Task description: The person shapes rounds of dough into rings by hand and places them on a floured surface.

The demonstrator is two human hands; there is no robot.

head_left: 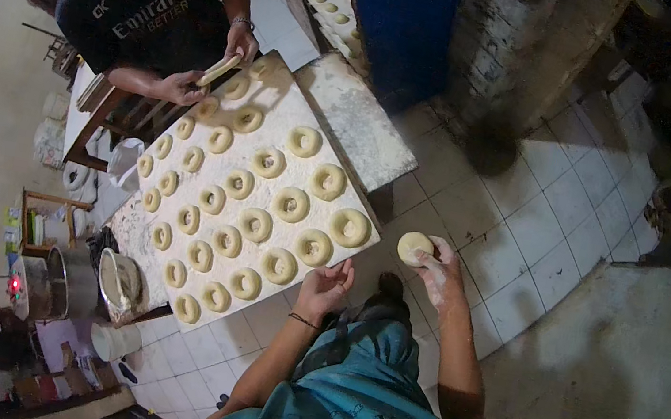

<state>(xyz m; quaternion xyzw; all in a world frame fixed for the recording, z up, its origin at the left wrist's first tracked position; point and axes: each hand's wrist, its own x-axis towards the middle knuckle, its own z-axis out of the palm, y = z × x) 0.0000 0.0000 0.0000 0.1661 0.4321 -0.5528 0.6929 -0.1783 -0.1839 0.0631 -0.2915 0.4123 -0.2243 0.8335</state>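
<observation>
In my right hand (439, 274) is a round, pale piece of dough (416, 248), gripped between the fingers and thumb, out past the board's right corner. Flour whitens those fingers. My left hand (326, 287) is at the near edge of a floured board (327, 132), palm turned up and fingers loosely curved, with nothing seen in it; whether it touches the edge I cannot tell. Rows of dough rings cover the board, the closest being one ring (313, 247) just beyond my left fingertips.
Across the board, a co-worker's hands (182, 86) hold a strip or ring of dough (218, 72). A floured table (356, 119) lies under the board's far right side. A metal pot (116, 283) and a white bucket (116, 341) are at the left. Tiled floor (528, 235) spreads to the right.
</observation>
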